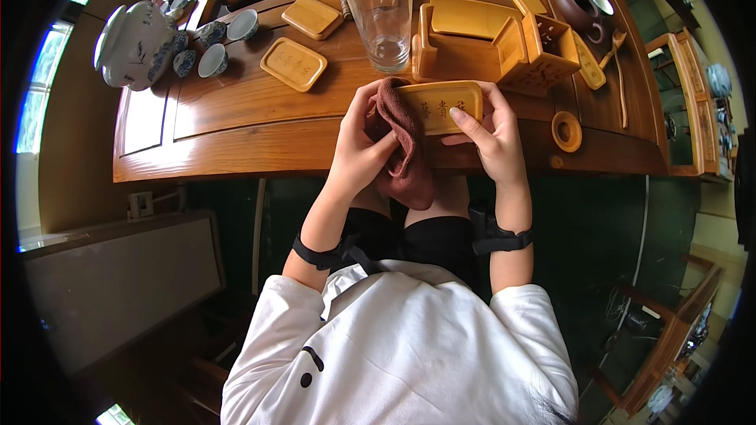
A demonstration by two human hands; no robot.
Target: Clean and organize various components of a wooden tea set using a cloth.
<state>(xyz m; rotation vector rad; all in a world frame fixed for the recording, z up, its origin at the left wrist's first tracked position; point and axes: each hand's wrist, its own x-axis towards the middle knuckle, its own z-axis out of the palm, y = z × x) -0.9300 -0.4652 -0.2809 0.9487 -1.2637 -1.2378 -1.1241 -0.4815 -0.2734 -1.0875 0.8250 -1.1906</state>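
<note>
My right hand (490,135) grips a small rectangular bamboo coaster (435,104) with carved characters, held over the front edge of the wooden tea table (236,122). Pressed against the coaster's left end is a dark red-brown cloth (405,149), bunched in my left hand (361,145) and hanging down below it. Both wrists wear black straps.
Behind my hands stand a bamboo coaster holder (465,43) and a tall clear glass (379,12). Two more bamboo coasters (294,63) lie left of the glass. Blue-and-white cups (213,59) and a large lidded porcelain vessel (134,43) sit at far left; a brown teapot (579,8) at right.
</note>
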